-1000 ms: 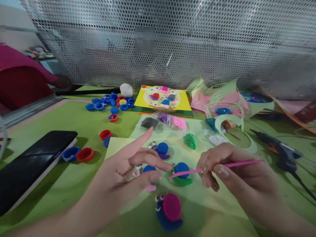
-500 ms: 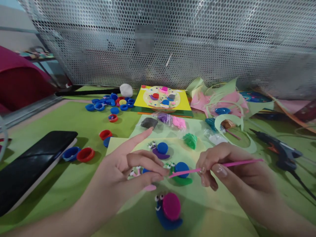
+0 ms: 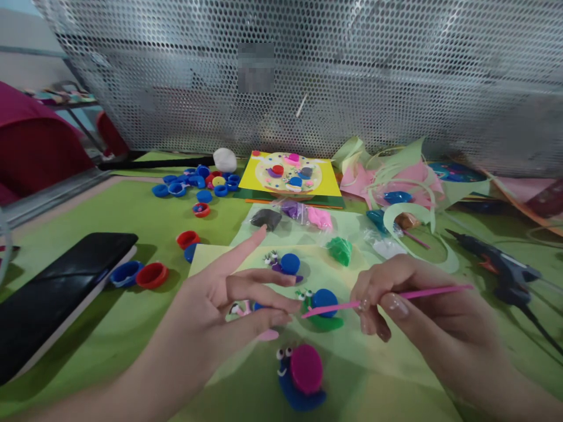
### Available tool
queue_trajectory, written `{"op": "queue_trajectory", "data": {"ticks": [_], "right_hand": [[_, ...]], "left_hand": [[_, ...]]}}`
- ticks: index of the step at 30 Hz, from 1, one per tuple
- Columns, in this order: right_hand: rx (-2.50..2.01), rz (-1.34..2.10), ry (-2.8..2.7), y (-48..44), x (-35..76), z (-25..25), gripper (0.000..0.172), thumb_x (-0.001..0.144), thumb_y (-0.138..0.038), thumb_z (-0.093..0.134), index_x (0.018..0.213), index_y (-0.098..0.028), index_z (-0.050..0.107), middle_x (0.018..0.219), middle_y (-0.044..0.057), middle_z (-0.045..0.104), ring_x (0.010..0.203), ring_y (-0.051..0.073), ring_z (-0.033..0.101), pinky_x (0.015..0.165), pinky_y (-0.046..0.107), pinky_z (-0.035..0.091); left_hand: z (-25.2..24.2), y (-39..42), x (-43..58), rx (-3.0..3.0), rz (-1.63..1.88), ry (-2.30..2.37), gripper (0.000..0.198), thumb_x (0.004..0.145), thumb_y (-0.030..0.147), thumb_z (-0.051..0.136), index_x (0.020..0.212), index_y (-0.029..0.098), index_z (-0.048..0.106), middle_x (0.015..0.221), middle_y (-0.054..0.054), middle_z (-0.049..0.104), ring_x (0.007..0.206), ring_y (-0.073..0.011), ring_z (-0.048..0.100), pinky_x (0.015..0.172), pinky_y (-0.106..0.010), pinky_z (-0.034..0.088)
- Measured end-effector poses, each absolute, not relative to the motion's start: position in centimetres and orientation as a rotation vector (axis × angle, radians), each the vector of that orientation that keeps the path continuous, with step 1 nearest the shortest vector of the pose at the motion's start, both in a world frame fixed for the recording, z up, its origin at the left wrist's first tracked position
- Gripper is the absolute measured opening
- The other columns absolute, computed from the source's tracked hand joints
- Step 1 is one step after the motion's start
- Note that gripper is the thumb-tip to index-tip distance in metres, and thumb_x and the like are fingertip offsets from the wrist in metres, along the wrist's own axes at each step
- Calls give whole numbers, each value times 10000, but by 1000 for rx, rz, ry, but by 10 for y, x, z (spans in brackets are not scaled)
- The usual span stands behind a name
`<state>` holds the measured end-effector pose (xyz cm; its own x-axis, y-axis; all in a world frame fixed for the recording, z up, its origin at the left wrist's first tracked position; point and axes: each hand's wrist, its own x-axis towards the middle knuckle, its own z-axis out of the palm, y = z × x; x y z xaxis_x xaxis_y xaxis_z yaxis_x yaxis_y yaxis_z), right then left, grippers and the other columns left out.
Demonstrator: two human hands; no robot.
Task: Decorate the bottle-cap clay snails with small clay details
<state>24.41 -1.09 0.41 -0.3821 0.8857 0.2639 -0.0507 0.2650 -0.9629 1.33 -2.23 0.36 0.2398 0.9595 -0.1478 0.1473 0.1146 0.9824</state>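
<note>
The right hand, right of centre in the frame, is gripping the pink stick near its middle between thumb and fingers. The stick's long axis is running almost level across the picture, rising slightly from its left tip, just right of centre, to its other end at the right. That left tip is pointing at the left hand and lying just beside its fingertips, so the stick is spanning the gap between the hands; the right hand is holding it, while the left is the one nearest its tip. The left hand is stretching its index finger toward the upper middle and bringing thumb and a lower finger close together, leaving a narrow gap; I cannot tell whether they are pinching a small piece. Behind the tip, the green snail is showing near the centre, and the stick is crossing in front of its blue cap; whether they are touching is unclear. The pink snail is lying partly hidden by the left hand, and the blue snail is sitting at lower centre.
</note>
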Motion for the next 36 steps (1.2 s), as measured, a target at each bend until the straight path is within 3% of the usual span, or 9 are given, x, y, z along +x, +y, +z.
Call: {"op": "queue_trajectory", "data": {"ticks": [2, 3, 5, 7, 12, 26, 30, 32, 36], "right_hand": [[-782, 1267, -1620, -11, 244, 5, 126, 912, -324, 576, 833, -239, 623, 632, 17, 659, 518, 117, 541, 430, 198, 413], [-778, 1271, -1623, -11, 244, 5, 126, 912, -323, 575, 831, -239, 623, 633, 18, 659, 515, 119, 544, 426, 200, 414], [-775, 1289, -1615, -11, 244, 5, 121, 912, -321, 574, 840, -240, 627, 636, 22, 662, 507, 121, 550, 418, 204, 417], [-779, 1327, -1604, -11, 242, 5, 119, 912, -321, 574, 847, -237, 629, 628, 25, 662, 498, 123, 552, 416, 208, 423], [-747, 1363, -1634, -13, 240, 5, 150, 914, -335, 568, 826, -225, 617, 614, 18, 646, 482, 106, 539, 418, 192, 432], [-768, 1442, -1536, -14, 239, 4, 170, 905, -343, 585, 796, -218, 626, 596, 11, 645, 476, 86, 516, 424, 165, 429], [-761, 1422, -1575, -14, 241, 4, 169, 914, -340, 570, 804, -219, 615, 608, 5, 636, 481, 87, 512, 424, 171, 415], [-754, 1416, -1599, -15, 241, 5, 169, 922, -339, 557, 811, -222, 606, 611, -1, 631, 488, 87, 512, 433, 171, 418], [-771, 1425, -1642, -14, 239, 7, 192, 924, -355, 547, 798, -217, 588, 601, -7, 612, 497, 90, 516, 444, 177, 428]], "left_hand": [[2, -21, 13, 1392, 904, 1215, 80, 664, 324, 791, 674, 269, 735, 746, -21, 752, 1066, -251, 596, 899, -362, 510], [0, -21, 13, 1407, 948, 1227, 97, 632, 275, 814, 689, 286, 736, 694, 2, 739, 1031, -236, 604, 971, -379, 455], [-4, -21, 14, 1378, 1025, 1213, 490, 591, 177, 829, 1028, 350, 690, 629, 57, 718, 964, -204, 615, 1006, -384, 405], [-6, -21, 14, 1311, 1031, 1140, 887, 588, 141, 830, 1351, 358, 434, 618, 82, 721, 952, -191, 624, 954, -354, 441], [-6, -27, 17, 1145, 1013, 984, 1080, 572, 166, 867, 1450, 318, 257, 673, 83, 752, 958, -177, 653, 839, -271, 522], [-7, -29, 8, 1256, 948, 1007, 875, 695, 163, 793, 1402, 386, 328, 672, 113, 741, 973, -129, 656, 887, -220, 508], [-4, -28, 9, 1345, 870, 1060, 432, 676, 121, 784, 1024, 355, 682, 775, 86, 762, 976, -116, 644, 920, -188, 479], [-4, -27, 9, 1371, 849, 1079, 244, 669, 101, 772, 784, 312, 728, 800, 70, 763, 989, -119, 632, 928, -183, 469], [-6, -27, 9, 1385, 876, 1092, 243, 647, 107, 784, 754, 320, 738, 694, 73, 728, 988, -127, 620, 943, -192, 461]]}}
